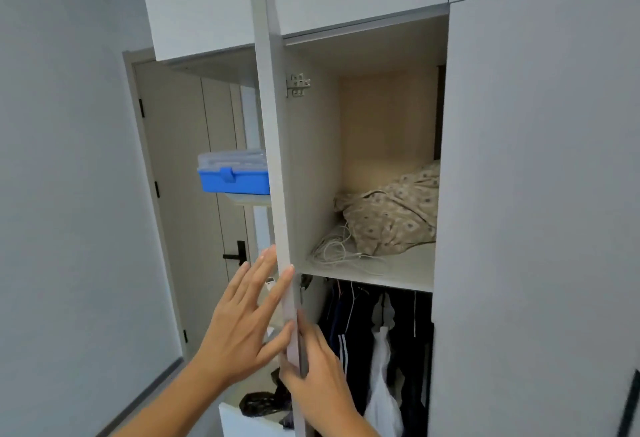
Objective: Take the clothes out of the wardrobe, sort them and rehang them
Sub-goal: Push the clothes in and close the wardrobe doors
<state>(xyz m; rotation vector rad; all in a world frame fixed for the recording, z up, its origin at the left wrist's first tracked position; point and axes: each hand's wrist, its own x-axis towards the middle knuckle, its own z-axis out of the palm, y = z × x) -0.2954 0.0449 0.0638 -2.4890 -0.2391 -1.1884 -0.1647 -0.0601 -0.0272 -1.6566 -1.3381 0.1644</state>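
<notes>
We have the wardrobe door (pixel 277 159) edge-on — left hand (pixel 242 326) flat against its outer face, fingers straight and spread; right hand (pixel 318 360) curled round its edge, to swing it clear. The hanging clothes (pixel 377 339) wait inside, below the shelf (pixel 398 270).

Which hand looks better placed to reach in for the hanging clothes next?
Probably the right hand. It grips the door edge on the wardrobe's inner side, right beside the hanging clothes. The left hand lies flat on the door's outer face, so the door stands between it and the clothes.
</notes>
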